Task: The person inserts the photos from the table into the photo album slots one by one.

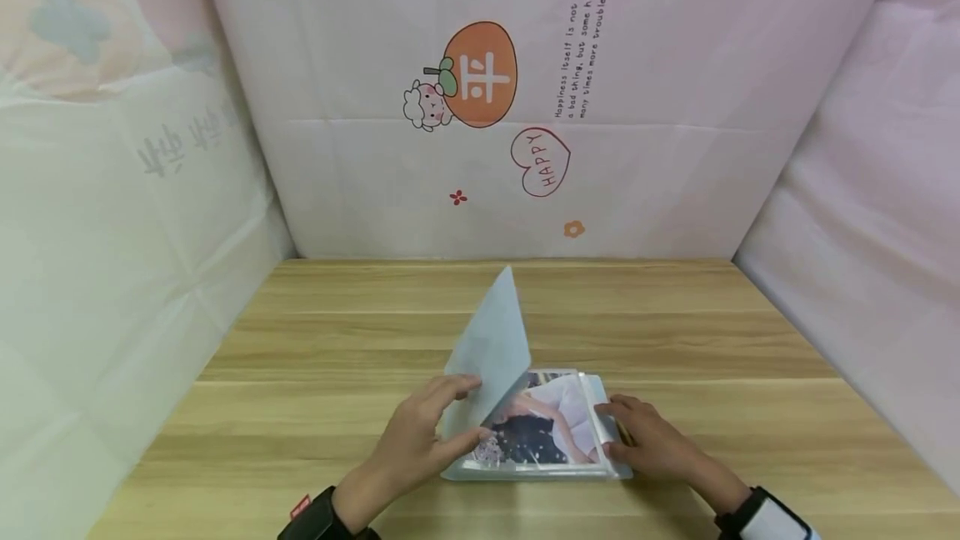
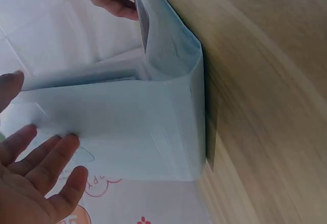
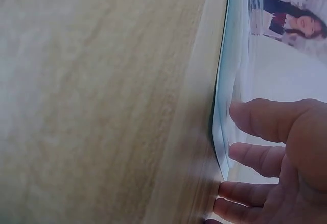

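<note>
A pale blue photo album lies on the table with its cover raised on the left side. Inside, a clear sleeve shows a photo of a person in a dark starry garment. My left hand is at the raised cover. In the left wrist view, its spread fingers lie against the cover's outer face, the thumb apart from them. My right hand rests its thumb and forefinger on the album's right edge. Seen from the right wrist, its lower fingers are near the wooden tabletop.
The wooden table extends around the album. White printed cloth stands at the back, with more cloth along the left and right sides. Dark bands circle both wrists.
</note>
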